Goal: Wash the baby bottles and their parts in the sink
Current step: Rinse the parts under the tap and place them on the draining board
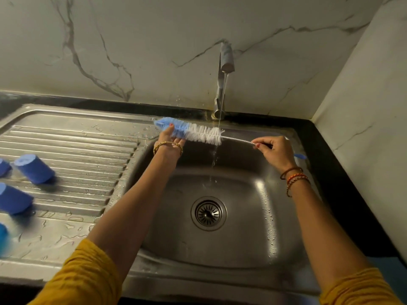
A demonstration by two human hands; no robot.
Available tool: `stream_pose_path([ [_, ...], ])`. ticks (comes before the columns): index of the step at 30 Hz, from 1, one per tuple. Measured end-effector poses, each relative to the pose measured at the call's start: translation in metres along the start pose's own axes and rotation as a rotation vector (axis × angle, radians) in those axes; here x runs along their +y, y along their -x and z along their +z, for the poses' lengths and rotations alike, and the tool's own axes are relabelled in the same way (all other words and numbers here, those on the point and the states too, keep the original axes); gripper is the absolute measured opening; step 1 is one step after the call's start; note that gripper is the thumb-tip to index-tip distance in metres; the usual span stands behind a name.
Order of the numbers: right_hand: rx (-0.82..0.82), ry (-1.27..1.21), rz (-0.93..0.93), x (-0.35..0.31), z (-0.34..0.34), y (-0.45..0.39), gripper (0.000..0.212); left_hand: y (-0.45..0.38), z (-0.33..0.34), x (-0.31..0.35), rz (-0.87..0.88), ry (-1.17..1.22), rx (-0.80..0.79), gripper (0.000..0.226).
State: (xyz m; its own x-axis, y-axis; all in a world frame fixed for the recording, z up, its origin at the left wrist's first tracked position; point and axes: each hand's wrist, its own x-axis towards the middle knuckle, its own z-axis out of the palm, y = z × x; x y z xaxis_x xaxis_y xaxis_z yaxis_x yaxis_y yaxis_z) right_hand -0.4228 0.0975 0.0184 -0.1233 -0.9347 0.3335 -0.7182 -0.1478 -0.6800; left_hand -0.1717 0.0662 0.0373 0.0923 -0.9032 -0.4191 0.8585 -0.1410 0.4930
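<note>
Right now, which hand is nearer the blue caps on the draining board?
Left. The left hand grips the bottle brush bristles just right of the blue caps; the right hand pinches its wire handle, farther right.

white marble wall (154, 40) with grey veins, black countertop (343, 172) (corner at right)

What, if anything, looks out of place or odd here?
Nothing stands out. Both hands hold the bottle brush under the running tap, and blue caps sit on the wet drainboard. The sink basin holds no bottles.
</note>
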Motion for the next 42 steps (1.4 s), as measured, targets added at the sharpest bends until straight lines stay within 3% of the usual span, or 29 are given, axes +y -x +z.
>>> stream_pose_path([
  [9, 0.051, 0.067, 0.127, 0.037, -0.026, 0.024, 0.017, -0.004, 0.002, -0.039, -0.193, -0.119, -0.021, 0.047],
  [15, 0.122, 0.165, 0.164, 0.048, -0.030, 0.027, 0.016, -0.016, 0.012, -0.052, -0.234, -0.284, 0.054, 0.043],
  [23, 0.057, 0.138, 0.082, 0.040, -0.003, -0.004, 0.019, -0.048, 0.017, -0.034, 0.040, -0.398, 0.186, 0.054],
  [34, 0.213, 0.301, -0.052, 0.027, 0.039, -0.042, 0.020, -0.092, -0.002, 0.000, 0.288, -0.379, 0.073, 0.059],
  [42, 0.137, 0.310, -0.066, 0.031, 0.052, -0.071, 0.024, -0.115, 0.004, 0.005, 0.477, -0.979, 0.273, 0.069],
])
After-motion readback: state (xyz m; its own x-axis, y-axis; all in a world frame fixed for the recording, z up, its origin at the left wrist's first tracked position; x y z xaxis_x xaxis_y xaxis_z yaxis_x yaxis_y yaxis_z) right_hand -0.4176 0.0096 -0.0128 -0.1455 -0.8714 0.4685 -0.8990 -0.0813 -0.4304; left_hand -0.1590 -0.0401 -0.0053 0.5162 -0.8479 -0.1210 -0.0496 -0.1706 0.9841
